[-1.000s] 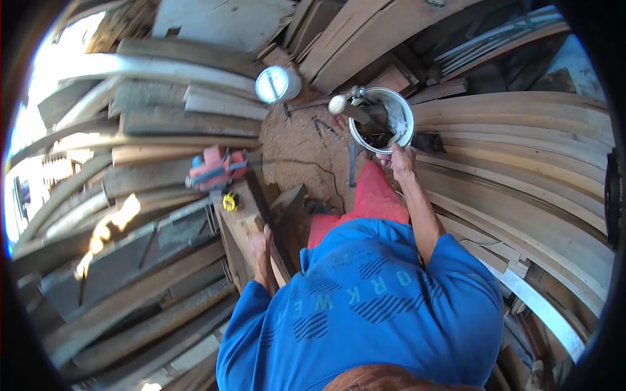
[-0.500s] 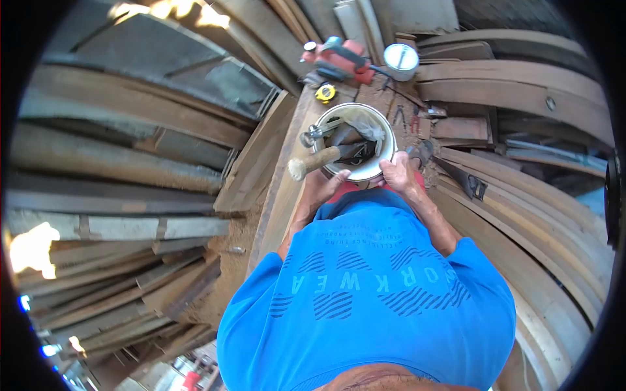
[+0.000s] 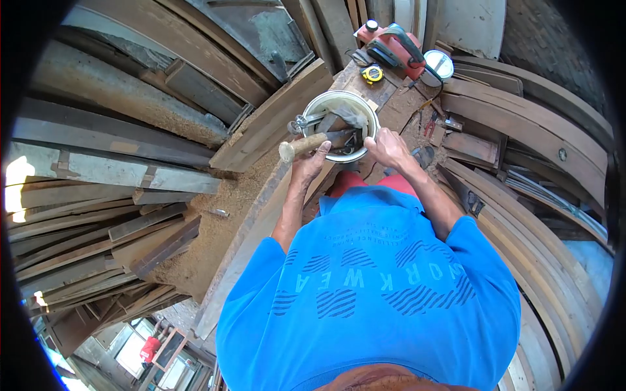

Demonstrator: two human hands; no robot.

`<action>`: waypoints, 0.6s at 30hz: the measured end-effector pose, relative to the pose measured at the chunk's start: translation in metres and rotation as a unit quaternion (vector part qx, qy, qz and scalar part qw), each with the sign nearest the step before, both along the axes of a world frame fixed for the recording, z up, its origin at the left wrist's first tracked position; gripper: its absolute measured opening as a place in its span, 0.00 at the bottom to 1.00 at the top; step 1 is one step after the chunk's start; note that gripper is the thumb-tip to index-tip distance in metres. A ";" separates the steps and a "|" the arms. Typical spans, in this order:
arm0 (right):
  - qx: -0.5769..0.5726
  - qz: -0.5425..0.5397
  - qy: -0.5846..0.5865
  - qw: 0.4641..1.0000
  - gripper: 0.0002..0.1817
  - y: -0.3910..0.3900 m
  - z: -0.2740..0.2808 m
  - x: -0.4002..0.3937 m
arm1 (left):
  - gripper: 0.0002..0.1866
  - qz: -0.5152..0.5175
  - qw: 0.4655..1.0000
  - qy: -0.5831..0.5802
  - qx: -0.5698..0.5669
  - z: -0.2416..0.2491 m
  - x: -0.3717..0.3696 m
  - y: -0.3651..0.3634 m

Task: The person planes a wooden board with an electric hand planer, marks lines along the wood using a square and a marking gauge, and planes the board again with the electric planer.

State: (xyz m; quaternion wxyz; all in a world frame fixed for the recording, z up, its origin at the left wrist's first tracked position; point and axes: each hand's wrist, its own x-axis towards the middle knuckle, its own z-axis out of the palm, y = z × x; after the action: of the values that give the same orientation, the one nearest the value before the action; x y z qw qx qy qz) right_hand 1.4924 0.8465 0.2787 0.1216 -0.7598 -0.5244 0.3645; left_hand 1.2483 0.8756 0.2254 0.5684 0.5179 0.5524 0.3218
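now both hands clasp a round, smooth-rimmed bucket.

1. Your white bucket sits between your left grip and right grip, mouth up.
2. A wooden-handled tool leans over the rim beside your left grip.
3. Crumpled translucent plastic lies inside, beyond your right grip.

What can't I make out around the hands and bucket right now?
All in the head view:
Bucket: bottom hidden under its contents.
Wooden handle: its tool's head cannot be told among the contents.
Left hand: most fingers are behind the bucket.
Right hand: fingertips are turned away, behind the hand itself.
Tape measure: markings too small to read.
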 end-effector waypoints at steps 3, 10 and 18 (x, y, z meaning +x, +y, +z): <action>0.284 0.015 -0.205 0.936 0.27 -0.004 0.050 -0.013 | 0.29 0.002 1.000 -0.028 -0.013 0.004 -0.003 0.000; -0.137 0.391 0.034 0.909 0.19 0.047 0.016 -0.057 | 0.26 -0.077 0.991 -0.082 -0.076 0.031 -0.017 0.015; -0.223 0.484 0.066 0.844 0.21 0.073 -0.064 -0.066 | 0.25 -0.051 0.994 -0.080 -0.058 0.025 -0.013 0.011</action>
State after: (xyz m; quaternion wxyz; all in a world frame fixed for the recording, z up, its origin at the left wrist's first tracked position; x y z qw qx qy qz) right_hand 1.4268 0.9192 0.2152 -0.2089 -0.3903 -0.7209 0.5333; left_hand 1.2355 0.8862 0.2508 0.6554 0.4841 0.4958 0.3005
